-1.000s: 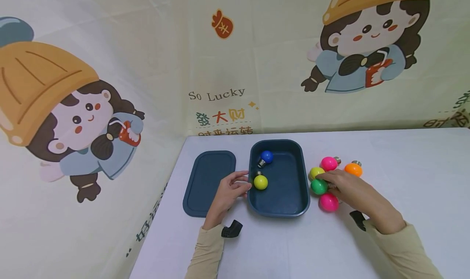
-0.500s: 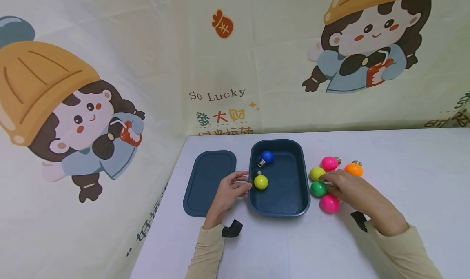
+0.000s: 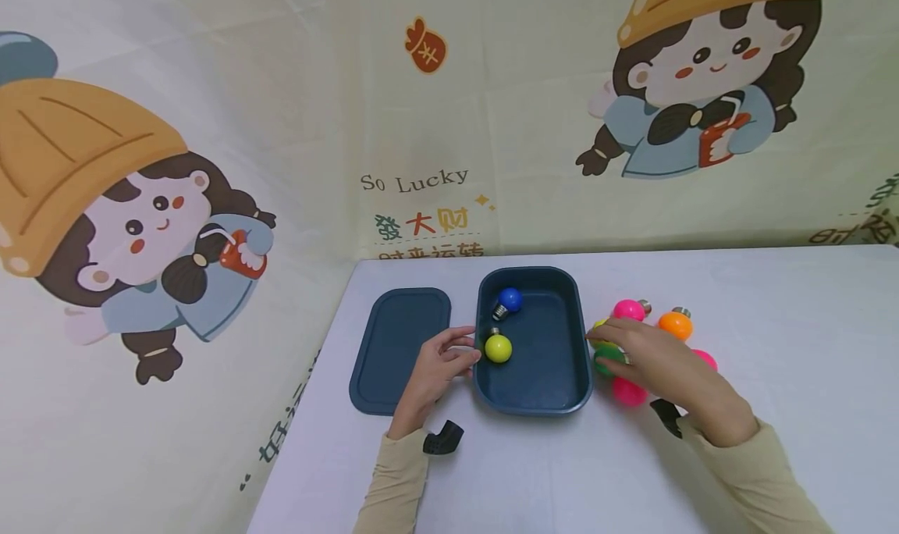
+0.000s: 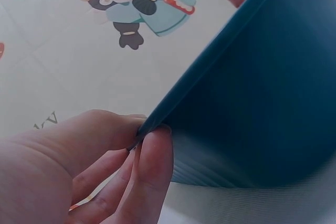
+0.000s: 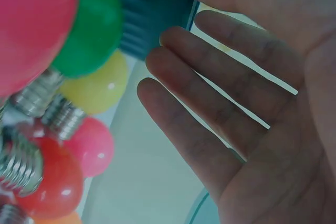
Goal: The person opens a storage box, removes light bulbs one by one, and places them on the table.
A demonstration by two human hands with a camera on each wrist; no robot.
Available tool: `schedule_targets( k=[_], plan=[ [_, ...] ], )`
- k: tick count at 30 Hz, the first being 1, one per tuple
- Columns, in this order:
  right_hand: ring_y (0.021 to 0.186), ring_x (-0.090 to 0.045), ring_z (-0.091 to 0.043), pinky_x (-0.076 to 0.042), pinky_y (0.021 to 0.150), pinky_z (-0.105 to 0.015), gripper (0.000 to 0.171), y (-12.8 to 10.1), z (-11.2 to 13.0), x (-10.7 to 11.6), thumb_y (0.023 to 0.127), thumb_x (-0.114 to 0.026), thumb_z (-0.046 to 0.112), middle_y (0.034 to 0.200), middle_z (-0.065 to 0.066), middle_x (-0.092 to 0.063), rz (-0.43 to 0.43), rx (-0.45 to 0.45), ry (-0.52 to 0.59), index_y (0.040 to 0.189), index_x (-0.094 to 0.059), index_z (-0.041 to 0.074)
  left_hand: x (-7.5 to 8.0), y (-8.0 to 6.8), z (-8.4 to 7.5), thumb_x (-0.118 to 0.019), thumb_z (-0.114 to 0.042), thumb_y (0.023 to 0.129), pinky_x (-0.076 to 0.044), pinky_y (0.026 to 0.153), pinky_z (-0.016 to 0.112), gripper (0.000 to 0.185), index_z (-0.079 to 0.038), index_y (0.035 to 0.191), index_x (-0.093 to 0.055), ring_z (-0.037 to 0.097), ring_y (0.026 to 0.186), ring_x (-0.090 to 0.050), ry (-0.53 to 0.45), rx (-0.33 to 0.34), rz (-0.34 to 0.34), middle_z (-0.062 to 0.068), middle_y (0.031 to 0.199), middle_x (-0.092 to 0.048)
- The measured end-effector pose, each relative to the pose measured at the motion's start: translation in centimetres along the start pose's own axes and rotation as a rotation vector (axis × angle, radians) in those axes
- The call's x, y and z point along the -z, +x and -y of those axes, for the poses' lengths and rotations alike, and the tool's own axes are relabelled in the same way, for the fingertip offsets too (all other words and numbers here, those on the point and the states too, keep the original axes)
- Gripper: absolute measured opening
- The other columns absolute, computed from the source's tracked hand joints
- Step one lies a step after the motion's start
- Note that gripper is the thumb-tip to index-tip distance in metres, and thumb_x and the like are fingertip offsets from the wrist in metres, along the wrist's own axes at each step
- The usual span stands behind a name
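Observation:
My left hand (image 3: 438, 366) pinches the left rim of a dark blue plastic box (image 3: 551, 370); the left wrist view shows thumb and fingertips meeting on that rim. Inside the box lie a blue light bulb (image 3: 511, 300) and a yellow light bulb (image 3: 498, 350). My right hand (image 3: 656, 354) is spread over a cluster of bulbs at the box's right, fingers straight and holding nothing, fingertips close to the right rim. Beneath and around it are a green bulb (image 3: 607, 359), a yellow bulb (image 5: 102, 85) partly covered, a red bulb (image 5: 55, 190) and several pink ones.
A flat dark blue lid (image 3: 400, 347) lies left of the box. Behind the right hand sit an orange bulb (image 3: 676, 325) and a pink bulb (image 3: 628, 310). A printed cloth (image 3: 534, 128) hangs along the table's back edge.
My right hand has lifted and shifted left, its fingers straightening over the bulbs. Another pink bulb now shows to the right of it. The left hand has stayed at the rim.

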State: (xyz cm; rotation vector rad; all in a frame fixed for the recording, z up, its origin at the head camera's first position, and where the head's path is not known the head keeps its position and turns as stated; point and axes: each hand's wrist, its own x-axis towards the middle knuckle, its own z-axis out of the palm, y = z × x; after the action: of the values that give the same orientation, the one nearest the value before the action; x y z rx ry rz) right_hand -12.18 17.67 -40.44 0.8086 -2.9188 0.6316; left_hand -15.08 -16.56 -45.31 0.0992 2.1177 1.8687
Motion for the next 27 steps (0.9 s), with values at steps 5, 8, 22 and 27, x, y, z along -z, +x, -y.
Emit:
schedule_targets(
  k=[5, 8, 22, 27],
  plan=[
    [0.103, -0.065, -0.026, -0.060, 0.079, -0.038, 0.035, 0.8, 1.0, 0.1, 0.083, -0.080, 0.022, 0.109, -0.005, -0.069, 0.019, -0.033, -0.012, 0.114, -0.071, 0.009, 0.0, 0.0, 0.0, -0.073, -0.017, 0.091, -0.060, 0.079, 0.034, 0.049, -0.006, 0.137, -0.057, 0.015, 0.085, -0.065, -0.002, -0.005, 0.002, 0.020, 0.122, -0.060],
    [0.099, -0.065, -0.025, -0.060, 0.077, -0.037, 0.035, 1.4, 1.5, 0.2, 0.083, -0.081, 0.021, 0.107, -0.006, -0.068, 0.024, -0.029, -0.017, 0.113, -0.071, 0.007, 0.0, 0.0, 0.1, -0.073, -0.017, 0.091, -0.060, 0.078, 0.034, 0.049, -0.006, 0.137, -0.057, 0.015, 0.085, -0.065, -0.004, -0.004, 0.004, 0.020, 0.122, -0.060],
    [0.098, -0.065, -0.022, -0.060, 0.081, -0.037, 0.038, 3.8, 3.2, 0.3, 0.085, -0.080, 0.026, 0.108, -0.007, -0.067, -0.017, 0.044, -0.007, 0.116, -0.069, 0.006, 0.1, 0.1, 0.1, -0.074, -0.017, 0.090, -0.060, 0.078, 0.032, 0.048, -0.009, 0.136, -0.059, 0.015, 0.085, -0.066, -0.006, 0.002, 0.001, 0.018, 0.120, -0.061],
    [0.099, -0.066, -0.023, -0.060, 0.080, -0.038, 0.041, 4.7, 3.7, 0.0, 0.084, -0.080, 0.028, 0.109, -0.008, -0.066, -0.006, 0.044, 0.014, 0.117, -0.068, 0.006, 0.0, 0.0, 0.0, -0.074, -0.017, 0.090, -0.060, 0.078, 0.033, 0.049, -0.008, 0.136, -0.058, 0.015, 0.085, -0.066, -0.010, 0.005, -0.001, 0.018, 0.120, -0.061]
  ],
)
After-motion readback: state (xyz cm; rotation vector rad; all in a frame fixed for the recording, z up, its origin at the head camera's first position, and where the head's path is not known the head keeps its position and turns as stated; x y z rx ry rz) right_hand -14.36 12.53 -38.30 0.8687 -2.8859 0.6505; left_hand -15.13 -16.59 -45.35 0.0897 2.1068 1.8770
